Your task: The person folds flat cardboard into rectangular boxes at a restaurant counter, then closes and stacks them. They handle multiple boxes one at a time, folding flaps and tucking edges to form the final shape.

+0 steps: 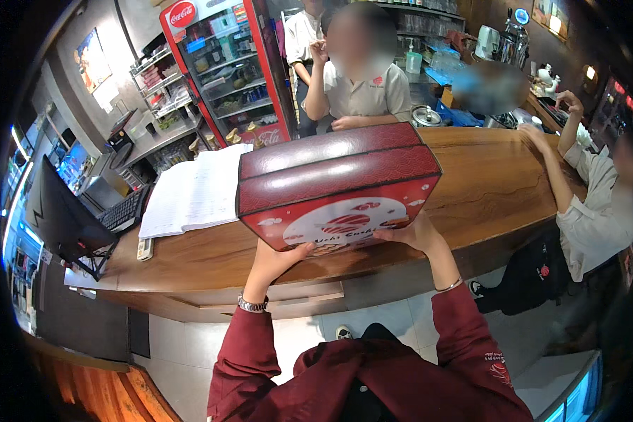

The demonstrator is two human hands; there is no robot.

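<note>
A large red and dark maroon cardboard box (337, 169) with a printed white oval on its near side is held between my two hands above the wooden counter. My left hand (281, 259) grips its lower left part, thumb on the near face and the other fingers hidden beneath or behind. At the lower right, my right hand (411, 235) grips it the same way, its thumb lying on the printed face. The box's top flaps are closed. Whether its underside touches the counter, I cannot tell.
An open book (190, 186) with written pages lies left of the box, beside a keyboard (123, 211), a monitor (67, 211) and a small remote (145, 249). One person stands across the wooden counter (499, 169), with another behind; a third leans on its right end. A red drinks fridge (225, 70) stands behind.
</note>
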